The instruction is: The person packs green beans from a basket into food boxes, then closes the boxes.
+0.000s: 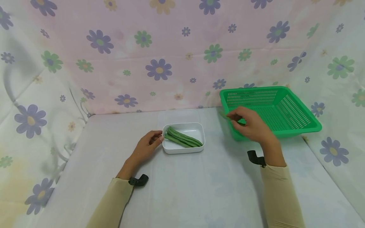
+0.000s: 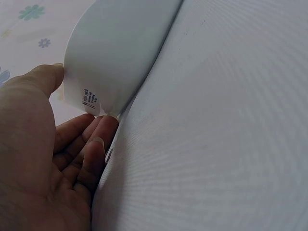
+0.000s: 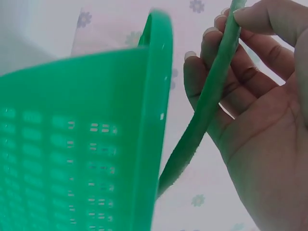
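Several green beans lie slantwise side by side in a small white rectangular container. At its left end is my left hand, thumb against the rim and bent fingers at the base; the left wrist view shows the container's side between them. My right hand is raised over the left edge of a green plastic basket. It pinches a single green bean between thumb and fingers. In the right wrist view, the bean's lower end passes behind the basket's rim.
A white cloth covers the table. Flowered sheets hang behind and at both sides, close to the basket's far and right edges. Behind the container, a faint clear flat piece lies on the cloth.
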{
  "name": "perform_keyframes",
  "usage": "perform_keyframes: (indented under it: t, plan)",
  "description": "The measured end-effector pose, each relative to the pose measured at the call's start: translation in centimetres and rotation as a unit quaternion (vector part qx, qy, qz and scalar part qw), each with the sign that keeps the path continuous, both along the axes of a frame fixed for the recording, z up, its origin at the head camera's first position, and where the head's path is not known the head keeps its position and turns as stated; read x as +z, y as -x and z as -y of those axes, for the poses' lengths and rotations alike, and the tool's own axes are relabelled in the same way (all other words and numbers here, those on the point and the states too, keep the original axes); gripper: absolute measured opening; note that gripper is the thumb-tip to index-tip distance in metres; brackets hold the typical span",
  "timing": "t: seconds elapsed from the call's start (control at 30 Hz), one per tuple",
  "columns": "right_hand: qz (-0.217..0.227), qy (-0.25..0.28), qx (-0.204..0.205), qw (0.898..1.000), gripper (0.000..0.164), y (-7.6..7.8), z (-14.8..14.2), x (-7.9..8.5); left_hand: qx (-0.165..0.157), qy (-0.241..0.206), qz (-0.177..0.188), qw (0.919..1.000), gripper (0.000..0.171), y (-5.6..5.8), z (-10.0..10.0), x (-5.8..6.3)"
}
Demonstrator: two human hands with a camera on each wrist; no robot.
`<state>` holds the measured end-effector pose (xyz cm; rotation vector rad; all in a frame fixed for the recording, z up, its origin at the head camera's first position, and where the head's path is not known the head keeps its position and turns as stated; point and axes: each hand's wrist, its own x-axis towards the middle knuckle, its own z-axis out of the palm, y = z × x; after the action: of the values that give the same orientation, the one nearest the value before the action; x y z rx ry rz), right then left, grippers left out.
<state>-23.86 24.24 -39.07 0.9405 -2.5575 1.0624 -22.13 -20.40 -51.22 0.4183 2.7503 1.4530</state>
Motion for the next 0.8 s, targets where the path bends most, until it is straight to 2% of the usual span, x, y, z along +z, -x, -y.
perform_keyframes:
  t: [0.23,0.5,0.8]
  plan:
    - [-0.026,0.002,0.026,0.999,0.028,-0.2,1.7,0.4,-0.001,0.003,0.000,1.0000,0.047,0.1,0.0,-0.1]
    - [-0.019,0.009,0.037,0.999,0.027,-0.6,3.6,0.7,-0.003,0.003,-0.001,1.0000,0.048,0.1,0.1,-0.1]
    - [-0.026,0.032,0.079,0.996,0.020,-0.3,6.2,0.5,0.000,0.001,0.001,1.0000,0.048,0.0,0.0,0.0]
